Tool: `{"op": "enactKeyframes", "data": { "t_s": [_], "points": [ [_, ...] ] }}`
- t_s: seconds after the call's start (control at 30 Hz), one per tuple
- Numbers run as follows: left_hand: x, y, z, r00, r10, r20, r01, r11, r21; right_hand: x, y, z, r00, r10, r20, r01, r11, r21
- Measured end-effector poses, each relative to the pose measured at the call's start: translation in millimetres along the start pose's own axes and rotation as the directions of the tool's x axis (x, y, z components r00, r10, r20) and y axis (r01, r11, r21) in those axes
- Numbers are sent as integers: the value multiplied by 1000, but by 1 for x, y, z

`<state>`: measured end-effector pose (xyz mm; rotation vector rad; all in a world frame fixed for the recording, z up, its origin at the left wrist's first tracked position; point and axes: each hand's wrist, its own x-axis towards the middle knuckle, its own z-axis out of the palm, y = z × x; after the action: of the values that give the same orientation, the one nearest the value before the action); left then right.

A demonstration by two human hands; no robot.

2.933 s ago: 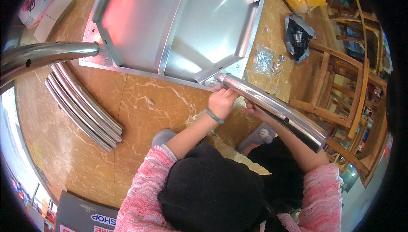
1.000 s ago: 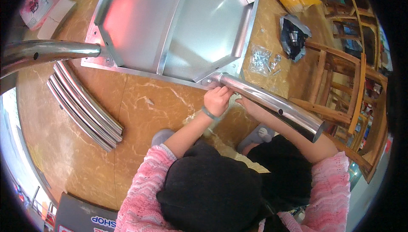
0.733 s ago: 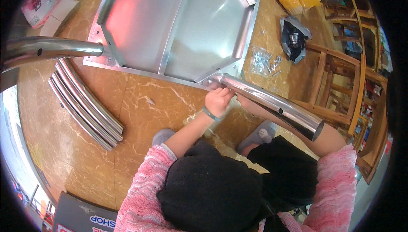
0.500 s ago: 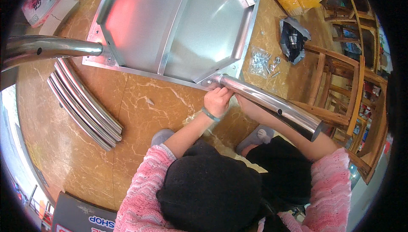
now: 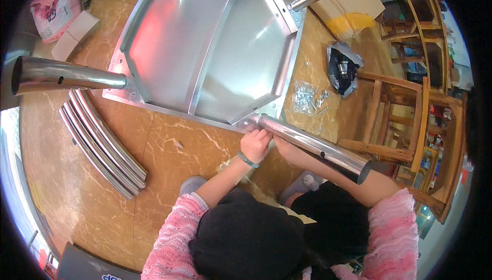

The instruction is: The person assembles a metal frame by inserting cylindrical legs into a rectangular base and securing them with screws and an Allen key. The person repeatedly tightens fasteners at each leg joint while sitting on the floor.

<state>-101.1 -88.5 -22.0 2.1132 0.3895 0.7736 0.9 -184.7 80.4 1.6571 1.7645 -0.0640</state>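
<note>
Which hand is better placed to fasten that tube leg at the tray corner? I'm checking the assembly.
Probably the left hand: it sits at the joint of tube leg and metal tray. The right hand lies under the tube.

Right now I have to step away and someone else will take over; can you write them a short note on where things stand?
Left hand is on the base of the near metal tube leg, where it meets the corner of the upturned metal tray. Right hand is under the same leg, partly hidden.
Three legs look in place on the tray corners.
Curved metal bars lie unused on the floor at left; a bag of screws lies at right.
</note>
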Motion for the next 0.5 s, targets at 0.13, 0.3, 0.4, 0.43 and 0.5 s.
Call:
{"op": "enactKeyframes", "data": {
  "t_s": [0.13, 0.3, 0.4, 0.43, 0.5],
  "points": [
    [0, -1, 2, 1000, 15, -20, -15, 999, 35, 7, 13, -8, 932, -242, -268, 39, 804, -593],
    [0, -1, 3, 999, 9, -37, -7, 999, 54, 22, 38, -17, 750, -535, -389, 148, 709, -690],
    [0, -2, 2, 1000, 3, -21, -2, 999, 38, 21, 30, -17, 793, -315, -522, 43, 883, -467],
    [-1, -2, 2, 1000, 0, -13, 0, 1000, 15, 18, 25, -15, 898, -56, -437, 44, 998, -37],
    [-2, -2, 1, 1000, -15, -3, 15, 999, -29, 12, 13, -10, 975, 138, -175, -61, 922, 383]
  ]
}}
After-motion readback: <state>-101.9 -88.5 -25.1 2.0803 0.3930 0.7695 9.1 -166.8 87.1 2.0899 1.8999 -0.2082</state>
